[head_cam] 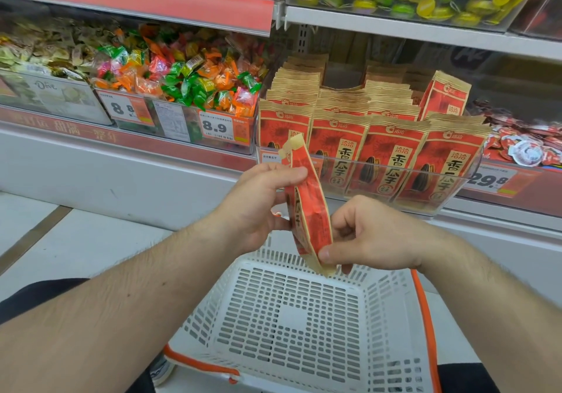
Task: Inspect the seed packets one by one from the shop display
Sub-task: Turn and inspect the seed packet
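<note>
One seed packet (307,207) is out for inspection, pinched edge-on by the fingers of the left hand (258,207) and right hand (374,237) above the white basket (304,316); many packets wait in the display tray (450,189) beyond it.

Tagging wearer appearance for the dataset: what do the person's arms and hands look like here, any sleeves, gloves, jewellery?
Both forearms are bare and hairy up to the frame edge, with no sleeves in view. The left hand and right hand are ungloved, with no rings, watch or bands visible on what shows. Nails are short and unpainted.
</note>
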